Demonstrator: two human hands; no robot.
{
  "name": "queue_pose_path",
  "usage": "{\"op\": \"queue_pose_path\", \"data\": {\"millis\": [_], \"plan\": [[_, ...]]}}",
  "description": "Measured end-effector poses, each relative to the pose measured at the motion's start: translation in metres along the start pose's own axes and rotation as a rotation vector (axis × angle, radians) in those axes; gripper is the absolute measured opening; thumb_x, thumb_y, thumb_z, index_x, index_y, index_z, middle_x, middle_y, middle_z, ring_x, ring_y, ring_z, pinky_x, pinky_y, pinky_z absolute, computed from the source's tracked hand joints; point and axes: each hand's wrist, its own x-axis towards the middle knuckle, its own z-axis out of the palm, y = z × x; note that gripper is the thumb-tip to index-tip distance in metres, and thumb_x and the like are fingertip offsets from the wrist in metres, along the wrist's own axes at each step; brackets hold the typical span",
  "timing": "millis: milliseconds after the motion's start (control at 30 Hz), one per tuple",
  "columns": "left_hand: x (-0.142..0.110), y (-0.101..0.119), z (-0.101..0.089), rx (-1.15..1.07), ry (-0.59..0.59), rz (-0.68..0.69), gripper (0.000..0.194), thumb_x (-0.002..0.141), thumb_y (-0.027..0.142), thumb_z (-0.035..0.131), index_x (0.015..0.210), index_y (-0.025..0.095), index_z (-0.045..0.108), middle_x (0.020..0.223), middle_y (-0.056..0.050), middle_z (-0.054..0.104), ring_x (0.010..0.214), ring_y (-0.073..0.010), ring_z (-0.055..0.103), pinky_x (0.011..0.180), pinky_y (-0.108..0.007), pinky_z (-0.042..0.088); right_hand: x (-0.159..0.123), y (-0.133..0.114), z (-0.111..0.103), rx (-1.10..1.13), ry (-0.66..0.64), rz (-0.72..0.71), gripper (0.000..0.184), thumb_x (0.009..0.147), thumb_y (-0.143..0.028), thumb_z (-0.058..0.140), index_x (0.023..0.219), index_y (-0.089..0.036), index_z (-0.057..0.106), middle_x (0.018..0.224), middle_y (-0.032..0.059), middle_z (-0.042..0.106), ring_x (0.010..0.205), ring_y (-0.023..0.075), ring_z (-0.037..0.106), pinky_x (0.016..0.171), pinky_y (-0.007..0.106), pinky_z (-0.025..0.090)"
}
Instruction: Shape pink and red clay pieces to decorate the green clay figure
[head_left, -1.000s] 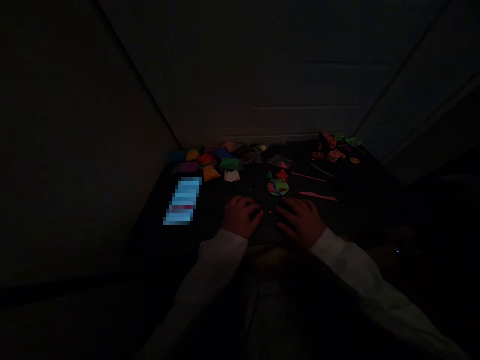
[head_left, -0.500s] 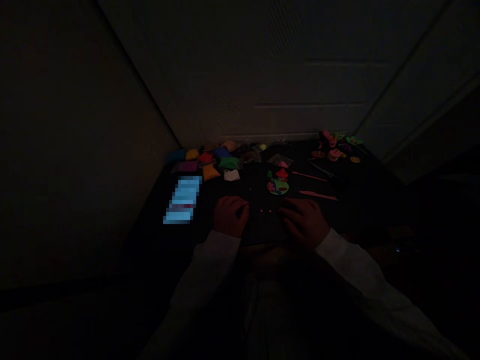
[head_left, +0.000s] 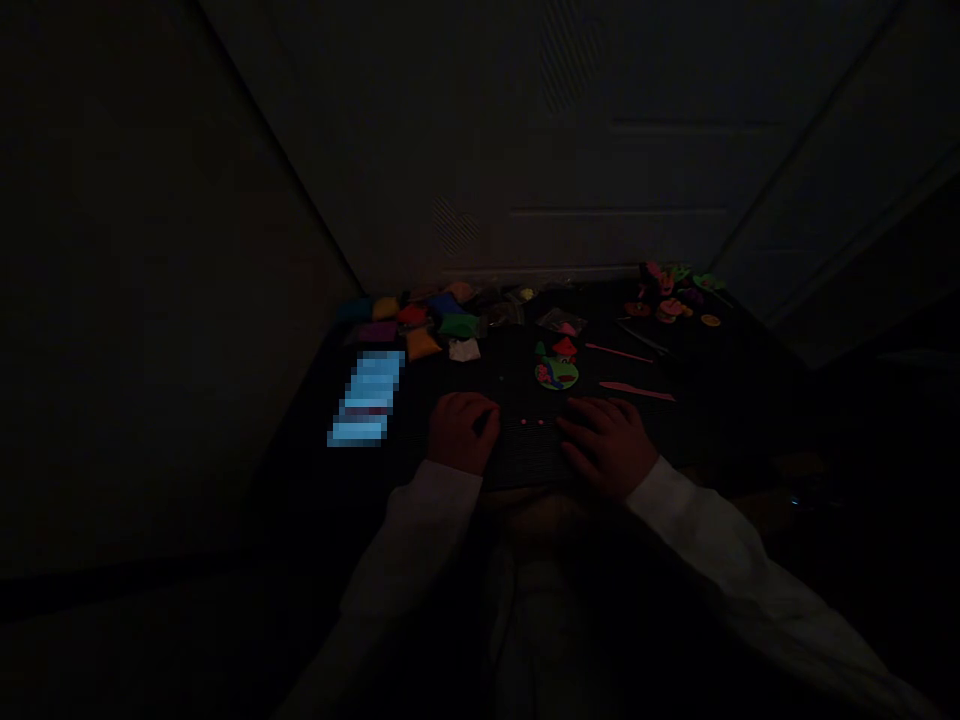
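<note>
In the dim head view, my left hand (head_left: 463, 432) rests on the dark table with thumb and forefinger pinched together. Whatever is between those fingertips is too small and dark to make out. My right hand (head_left: 611, 445) lies palm down with its fingers stretched out and a little apart. Between the hands sit two tiny pink clay balls, a left one (head_left: 523, 422) and a right one (head_left: 541, 422). Just beyond them lies a round green clay piece (head_left: 556, 372) with a red-roofed top, pink bits and a blue strip.
A lit phone (head_left: 367, 398), pixelated, lies at the left. Several bags of coloured clay, among them a green one (head_left: 459, 326), line the back. Right of centre lie a pink modelling knife (head_left: 636, 391) and a thin pink tool (head_left: 619, 352). Small clay figures (head_left: 670, 311) stand back right.
My right hand has shifted very slightly, its fingertips sliding a short way over the table. The left hand keeps its pinch, and the two pink balls stay where they were.
</note>
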Motion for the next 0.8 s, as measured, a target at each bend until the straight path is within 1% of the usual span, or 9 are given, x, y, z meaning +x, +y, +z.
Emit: {"op": "queue_pose_path", "data": {"millis": [200,400,800], "plan": [[-0.0004,-0.0018,0.0022,0.000,0.029,0.026,0.012,0.072,0.024,0.052,0.074,0.018,0.062,0.079,-0.004,0.063,0.080,-0.0165,0.054,0.079,-0.034,0.041,0.0014,-0.0011,-0.0004,-0.013,-0.010,0.000,0.035,0.082,-0.041,0.036,0.111,-0.027,0.052,0.124,0.0025,0.043,0.113,0.0231,0.034,0.092,0.045,0.019],[0.0005,0.0000,0.0016,-0.015,0.035,0.020,0.011,0.071,0.024,0.053,0.073,0.018,0.062,0.079,-0.003,0.063,0.079,-0.0165,0.055,0.078,-0.034,0.041,0.0028,-0.0017,-0.0020,-0.007,-0.016,0.013,0.034,0.082,-0.042,0.037,0.108,-0.028,0.053,0.123,0.0008,0.045,0.113,0.0231,0.034,0.092,0.045,0.019],[0.0002,0.0005,0.0006,-0.018,0.025,0.019,0.011,0.071,0.024,0.053,0.072,0.018,0.062,0.078,-0.003,0.063,0.080,-0.0167,0.054,0.078,-0.034,0.041,0.0020,-0.0017,0.0014,-0.004,0.003,0.003,0.034,0.082,-0.040,0.037,0.110,-0.028,0.052,0.123,0.0005,0.045,0.113,0.0239,0.034,0.091,0.045,0.019]]}}
